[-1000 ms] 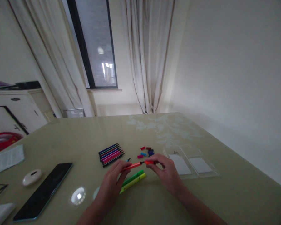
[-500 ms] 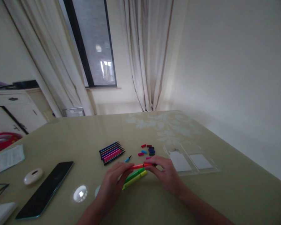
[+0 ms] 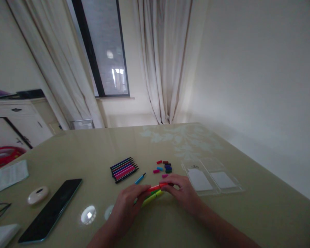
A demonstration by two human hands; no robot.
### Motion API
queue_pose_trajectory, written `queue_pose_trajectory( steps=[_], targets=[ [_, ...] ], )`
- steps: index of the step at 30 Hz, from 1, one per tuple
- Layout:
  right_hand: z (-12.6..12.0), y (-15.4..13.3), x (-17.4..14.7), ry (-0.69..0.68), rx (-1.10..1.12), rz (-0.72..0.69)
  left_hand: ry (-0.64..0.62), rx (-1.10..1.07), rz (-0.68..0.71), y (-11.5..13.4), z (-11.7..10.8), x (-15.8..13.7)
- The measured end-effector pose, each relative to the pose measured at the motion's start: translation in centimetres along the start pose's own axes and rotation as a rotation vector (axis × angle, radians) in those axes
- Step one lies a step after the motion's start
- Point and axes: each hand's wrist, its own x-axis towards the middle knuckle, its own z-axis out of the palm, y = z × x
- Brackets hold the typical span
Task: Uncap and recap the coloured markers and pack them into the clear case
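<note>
The orange-red marker lies nearly level, capped end toward 3 o'clock, just above the green and yellow markers.

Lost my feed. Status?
Left hand and right hand both grip red pen. Green pens directly beneath. Loose caps beyond.

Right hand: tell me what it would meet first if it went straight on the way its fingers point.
The right hand points left along the red marker it pinches. Going straight on, it would likely first meet the left hand gripping that marker's other end; depth is unclear.
</note>
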Motion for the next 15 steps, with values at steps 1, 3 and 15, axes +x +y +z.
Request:
queue_pose_trajectory(
  steps=[1,3,15],
  targets=[
    [0.0,0.1,0.1,-0.012,0.003,0.008,-0.02,0.0,-0.006,-0.1,0.0,0.0],
    [-0.1,0.3,0.3,-0.028,0.011,0.014,-0.049,0.004,-0.026,-0.3,-0.1,0.1],
    [0.1,2.3,1.7,0.065,-0.532,-0.091,-0.044,0.282,-0.113,-1.3,-0.9,0.5]
  ],
)
